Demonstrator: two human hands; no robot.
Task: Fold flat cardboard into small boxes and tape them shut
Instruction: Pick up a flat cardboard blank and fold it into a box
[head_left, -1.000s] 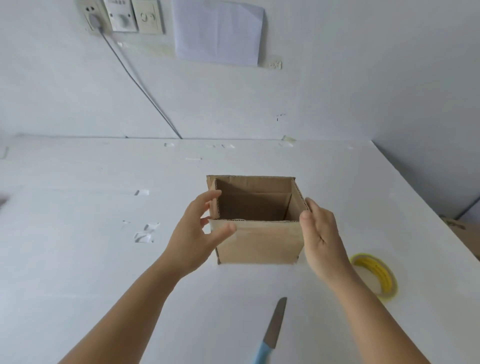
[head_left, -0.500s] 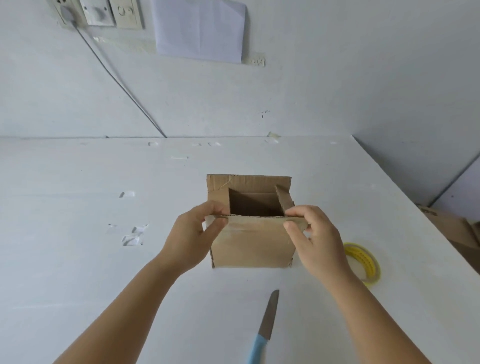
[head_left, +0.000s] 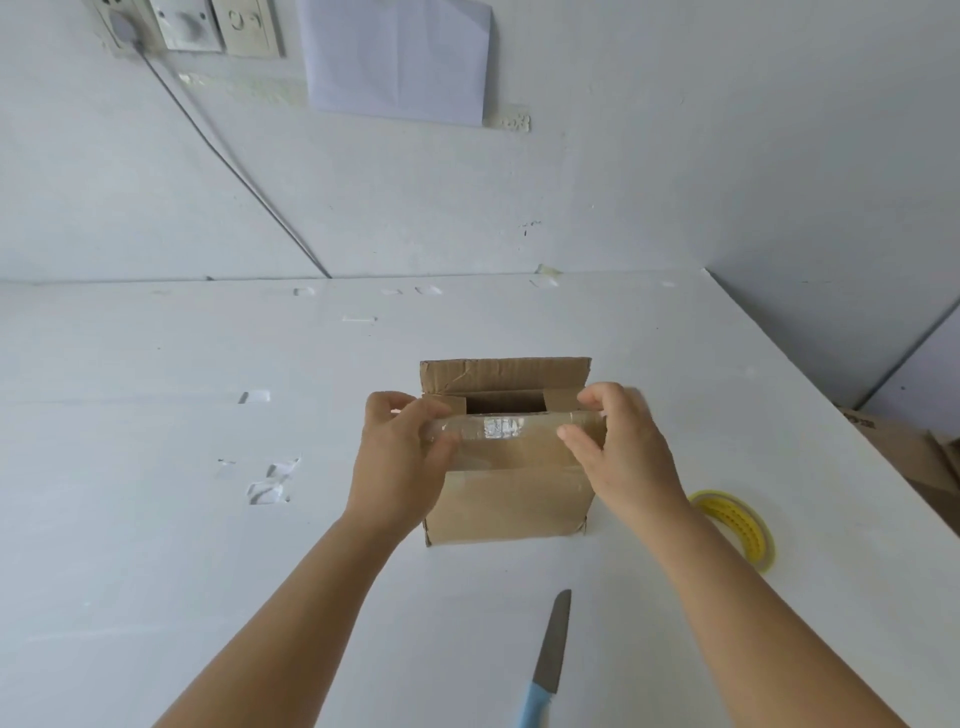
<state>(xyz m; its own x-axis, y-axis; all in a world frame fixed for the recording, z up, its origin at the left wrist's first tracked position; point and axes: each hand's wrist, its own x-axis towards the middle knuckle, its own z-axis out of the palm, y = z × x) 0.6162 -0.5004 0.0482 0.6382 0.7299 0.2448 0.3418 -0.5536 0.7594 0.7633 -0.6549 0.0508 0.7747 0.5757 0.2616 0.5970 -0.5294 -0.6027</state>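
A small brown cardboard box (head_left: 511, 506) stands upright on the white table (head_left: 156, 519). Its near flap, with a shiny strip of clear tape on it, is bent over the opening; the far flap stands up and both side flaps lie inward. A dark gap shows between the flaps. My left hand (head_left: 397, 462) pinches the near flap's left end. My right hand (head_left: 615, 447) pinches its right end. A roll of tape on a yellow core (head_left: 737, 527) lies right of the box.
A knife with a light blue handle (head_left: 548, 667) lies near the front edge, blade pointing at the box. Scraps of clear tape (head_left: 270, 480) stick to the table at left. Flat cardboard (head_left: 904, 452) lies beyond the table's right edge. The wall stands close behind.
Both hands moved from the box's sides to the near flap. The side flaps went inward, and the near flap came over the opening, which has shrunk to a narrow gap.
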